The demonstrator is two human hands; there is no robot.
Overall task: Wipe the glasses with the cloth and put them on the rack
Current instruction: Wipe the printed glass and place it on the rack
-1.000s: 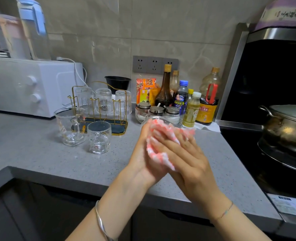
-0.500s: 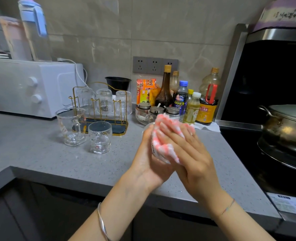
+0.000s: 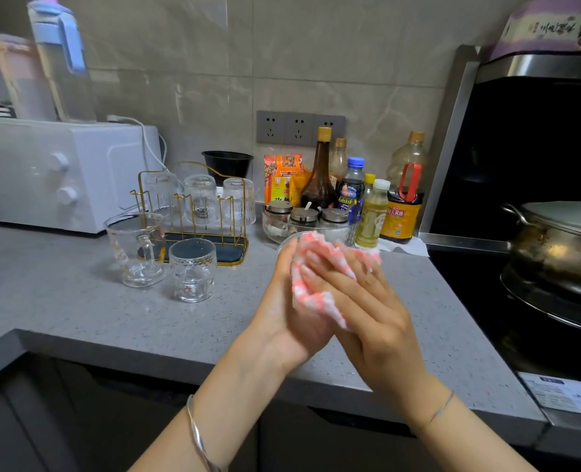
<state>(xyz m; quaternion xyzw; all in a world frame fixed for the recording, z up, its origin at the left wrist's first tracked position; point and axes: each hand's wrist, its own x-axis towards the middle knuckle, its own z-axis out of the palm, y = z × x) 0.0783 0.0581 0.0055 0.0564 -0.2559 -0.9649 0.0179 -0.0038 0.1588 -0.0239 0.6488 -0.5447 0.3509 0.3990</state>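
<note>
Above the counter's front, both hands hold a clear glass wrapped in a pink-and-white cloth; only a bit of its rim shows. My left hand cups the glass from the left. My right hand presses the cloth onto it, fingers laid across. The gold wire rack stands at the back left with three upturned glasses on it. In front of the rack a handled glass mug and a tumbler stand upright on the counter.
A white oven stands far left. Behind my hands are spice jars and sauce bottles. A steel pot sits on the black stove at right. Grey counter lies bare near the front left.
My hands and the wrapped glass shifted slightly up and back down while the right fingers slid over the cloth. The other glasses and the rack stayed put.
</note>
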